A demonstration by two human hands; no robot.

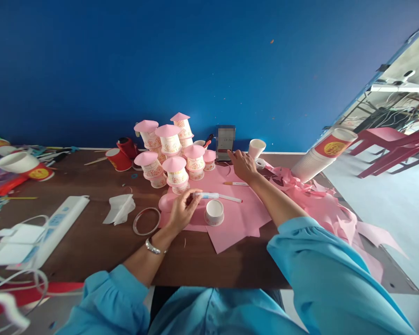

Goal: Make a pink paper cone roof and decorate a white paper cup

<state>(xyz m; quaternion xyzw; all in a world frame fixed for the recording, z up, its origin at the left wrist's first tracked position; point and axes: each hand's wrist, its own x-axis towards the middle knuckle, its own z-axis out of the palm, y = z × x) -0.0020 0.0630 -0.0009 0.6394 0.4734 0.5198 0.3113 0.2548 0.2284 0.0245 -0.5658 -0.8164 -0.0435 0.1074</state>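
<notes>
My left hand (pixel 184 209) pinches a white pen-shaped tube with a blue label (pixel 207 196) above pink paper (pixel 240 218). A slim white pen with a red tip (pixel 232 199) lies beyond the tube's end. My right hand (pixel 243 164) reaches to the back, fingers stretched out, by the lower edge of a phone (pixel 226 142) propped against the wall; whether a finger touches it I cannot tell. A short white paper cup piece (pixel 214 212) stands on the paper between my arms. Cup towers with pink cone roofs (pixel 174 164) cluster behind my left hand.
At right, a tall stack of paper cups (pixel 321 156) rises beside pink paper scraps (pixel 335 209). A tape roll (pixel 146 221), red cups (pixel 118 159) and a power strip (pixel 61 228) with cables lie left. A white cup (pixel 256 149) and a brown-white pen (pixel 235 184) are near my right hand.
</notes>
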